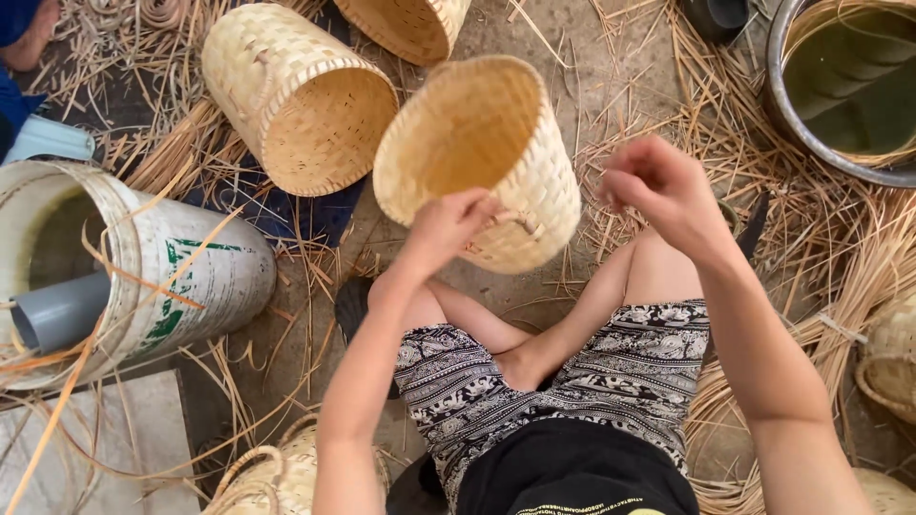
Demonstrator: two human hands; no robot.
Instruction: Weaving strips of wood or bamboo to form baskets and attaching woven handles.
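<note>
Right now I see the left hand [447, 227] clamped on the rim of a small woven basket [482, 157], which it holds tipped in mid-frame with its open mouth toward the camera. The right hand [658, 186] is raised just right of the basket, not touching it, fingers pinched together; whether a thin strip sits between them I cannot tell.

The basket's body looks fully woven, walls and rim closed, and a small loop shows on its side near the left hand. So the weaving itself appears done, in my judgement; what may be left is finishing around the rim or that loop, though the view is too coarse to confirm loose ends.

Two similar finished baskets lie on the ground: one on its side [301, 100] at upper left, another [410, 24] cut off at the top edge. A white plastic bucket [143, 267] lies tipped at the left with a grey pipe [57, 310] inside. A metal basin [840, 86] of dark water sits in the upper right corner. Loose cane strips [811, 248] cover the ground around the person's crossed legs.
</note>
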